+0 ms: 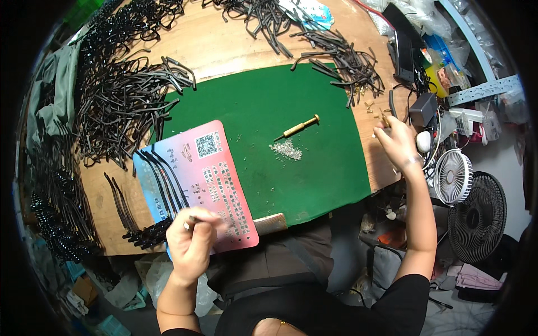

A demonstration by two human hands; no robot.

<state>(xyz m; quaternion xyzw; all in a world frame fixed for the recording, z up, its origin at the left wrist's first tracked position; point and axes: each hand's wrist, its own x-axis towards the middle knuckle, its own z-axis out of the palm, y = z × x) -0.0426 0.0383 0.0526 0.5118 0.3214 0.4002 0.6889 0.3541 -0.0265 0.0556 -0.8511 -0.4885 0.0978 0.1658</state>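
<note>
Left hand pinches a thin black temple arm over the pink card (light, springy, best gripped mid-length); right hand reaches among small brass hinges, its grip unclear.

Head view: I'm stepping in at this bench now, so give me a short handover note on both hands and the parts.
Left hand: closed on a thin dark piece over the pink card.
Right hand: reaching to the table's right edge by small brass bits; grip unclear.
Screwdriver and screw pile lie free on the green mat.
Several temple arms lie lined up on the card; big piles remain on the table's left and top.
</note>
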